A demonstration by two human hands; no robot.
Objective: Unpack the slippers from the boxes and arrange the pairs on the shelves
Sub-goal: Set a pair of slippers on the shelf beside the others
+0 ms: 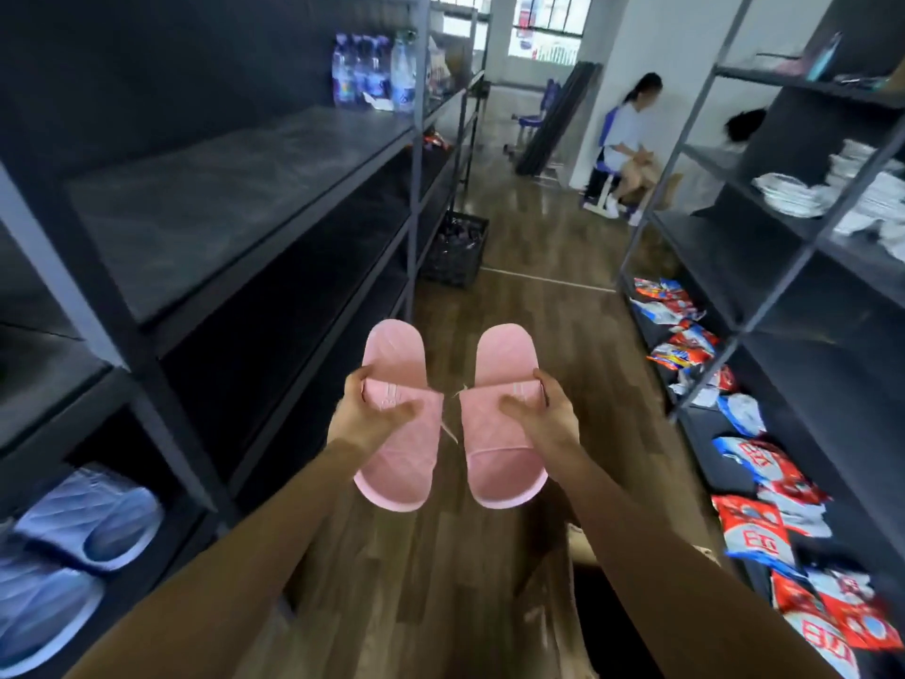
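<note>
My left grip (372, 414) grasps the left pink slipper (401, 463). The thumb lies across the top of the strap and the fingers curl around the strap's outer edge. My right grip (543, 409) grasps the right pink slipper (507, 463) in the same manner, mirrored. So I hold two pink slippers, one in each grip, in the centre of the frame. They are in the air above the wooden floor (538, 267), soles down, toes pointing to the upper part of the frame. They are side by side with a narrow gap, and a thin pale thread (448, 431) shows in this gap.

Below, between my two forearms at the bottom of the frame, is one cardboard box (583, 546), open, with a dark inside.

At the lower left, on a low shelf of the left rack (235, 188), lie pale blue slippers (93, 521). I count at least three, but they are blurred. At the upper part of the same rack stand water bottles (374, 73), too blurred for an exact count. One black crate (455, 252) stands on the floor at the far end of this rack.

The right rack (783, 267) carries many red and blue packets (754, 521) on its low shelves and white dishes (793, 193) higher up. In the upper right centre one person (627, 144) sits on a chair.
</note>
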